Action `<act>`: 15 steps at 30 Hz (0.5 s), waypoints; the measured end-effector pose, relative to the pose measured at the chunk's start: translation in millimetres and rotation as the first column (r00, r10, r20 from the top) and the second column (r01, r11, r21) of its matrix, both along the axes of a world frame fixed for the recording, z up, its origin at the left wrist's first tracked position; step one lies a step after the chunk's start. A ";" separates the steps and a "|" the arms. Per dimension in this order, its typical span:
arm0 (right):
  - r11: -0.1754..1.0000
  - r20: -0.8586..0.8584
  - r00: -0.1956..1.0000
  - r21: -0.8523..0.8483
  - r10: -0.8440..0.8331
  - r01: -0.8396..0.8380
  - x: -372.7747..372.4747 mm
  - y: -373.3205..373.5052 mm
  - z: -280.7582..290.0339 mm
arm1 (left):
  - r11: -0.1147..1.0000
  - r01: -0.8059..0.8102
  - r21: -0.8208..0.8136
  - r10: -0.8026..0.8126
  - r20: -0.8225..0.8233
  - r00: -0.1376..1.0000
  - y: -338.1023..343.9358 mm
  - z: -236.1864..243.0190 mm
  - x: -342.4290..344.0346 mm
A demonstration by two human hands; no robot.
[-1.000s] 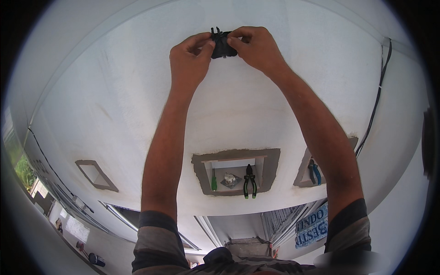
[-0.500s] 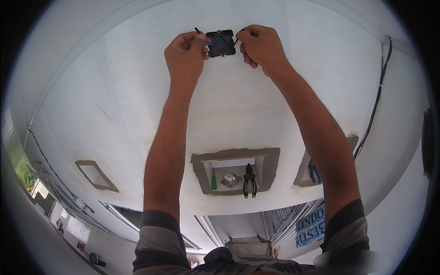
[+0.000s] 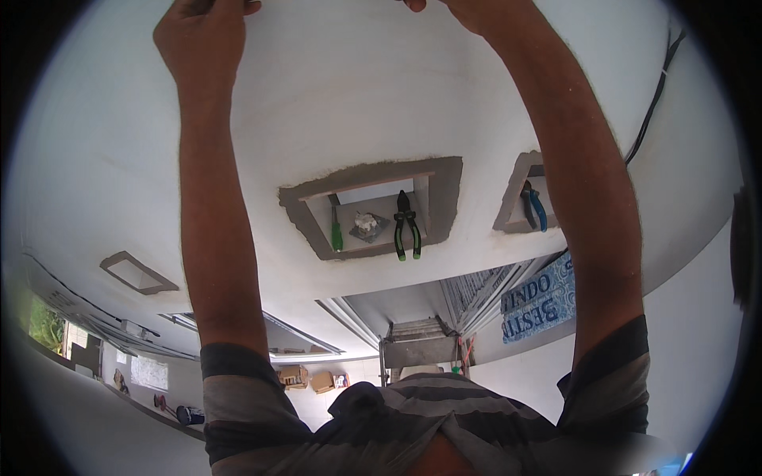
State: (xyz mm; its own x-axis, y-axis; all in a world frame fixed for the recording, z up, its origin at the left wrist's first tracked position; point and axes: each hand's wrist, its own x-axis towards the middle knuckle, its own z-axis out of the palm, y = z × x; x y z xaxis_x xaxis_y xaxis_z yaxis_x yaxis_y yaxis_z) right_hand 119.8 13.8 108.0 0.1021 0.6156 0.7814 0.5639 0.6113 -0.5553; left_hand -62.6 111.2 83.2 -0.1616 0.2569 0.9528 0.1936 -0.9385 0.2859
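Note:
My left hand (image 3: 205, 36) is raised against the white wall at the upper left, its fingers curled and partly cut off by the top edge. Whatever it pinches lies out of view. At the top right, only the lower part of my right hand (image 3: 476, 12) shows, with one curled fingertip at the edge; its grip is hidden. Below and between my arms, a niche (image 3: 299, 213) with a rough grey border holds a green-handled screwdriver (image 3: 336, 232), pliers (image 3: 406, 226) with black and green handles, and a crumpled whitish lump (image 3: 367, 225) on a grey scrap.
Blue-handled pliers (image 3: 536, 206) rest in another niche (image 3: 512, 202), beside my right forearm. A smaller niche (image 3: 139, 274) is at left. Black cable (image 3: 657, 103) runs down the right wall. Below stand a stepladder (image 3: 417, 349), a blue printed sheet (image 3: 540, 305) and cardboard boxes (image 3: 323, 382).
The view has tipped down, so the black wall box and the wires my hands were pinching have left the top of the picture. My hands now appear farther apart.

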 end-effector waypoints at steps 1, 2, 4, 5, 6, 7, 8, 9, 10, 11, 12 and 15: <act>0.998 0.017 0.999 0.047 0.036 -0.037 13.8 -10.8 -18.2 | 0.996 -0.031 0.082 0.024 0.088 0.996 -8.6 -9.3 11.8; 0.990 0.010 0.990 0.010 0.144 -0.144 20.3 -25.0 -35.9 | 0.993 -0.051 0.110 0.040 0.098 0.994 -15.4 -27.6 -5.3; 0.954 -0.052 0.959 -0.101 0.278 -0.282 36.7 -43.2 -74.5 | 0.994 -0.041 0.104 0.039 0.024 0.999 -30.5 -63.9 -57.7; 0.947 -0.090 0.961 -0.172 0.260 -0.272 45.9 -53.0 -96.3 | 0.998 0.001 0.069 -0.001 0.002 1.000 -38.9 -88.5 -68.2; 0.974 -0.097 0.990 -0.192 0.100 -0.118 56.0 -61.3 -136.4 | 0.996 0.074 0.046 -0.073 -0.024 0.997 -45.6 -110.8 -69.7; 0.973 -0.134 0.990 -0.220 0.041 -0.070 66.3 -72.8 -173.5 | 0.987 0.158 -0.002 -0.158 -0.073 0.985 -50.9 -135.9 -76.0; 0.965 -0.168 0.985 -0.254 0.026 -0.069 74.0 -73.7 -214.1 | 0.980 0.193 -0.054 -0.198 -0.114 0.974 -62.0 -169.0 -88.4; 0.948 -0.243 0.967 -0.285 0.076 -0.146 81.8 -85.8 -247.1 | 0.973 0.159 -0.166 -0.177 -0.103 0.979 -76.8 -197.8 -94.3; 0.935 -0.314 0.946 -0.305 0.080 -0.181 89.9 -97.7 -283.7 | 0.949 0.164 -0.271 -0.195 -0.092 0.976 -75.6 -231.7 -92.0; 0.897 -0.411 0.911 -0.413 -0.030 -0.156 94.2 -104.0 -318.1 | 0.915 0.148 -0.376 -0.196 -0.094 0.976 -82.4 -260.3 -92.9; 0.845 -0.490 0.858 -0.515 -0.156 -0.141 96.5 -112.2 -356.8 | 0.868 0.133 -0.478 -0.204 -0.100 0.974 -89.3 -287.5 -93.3; 0.652 -0.498 0.721 -0.753 -0.481 -0.085 104.6 -135.0 -496.1 | 0.564 0.103 -0.819 -0.228 -0.034 0.973 -114.8 -370.8 -77.2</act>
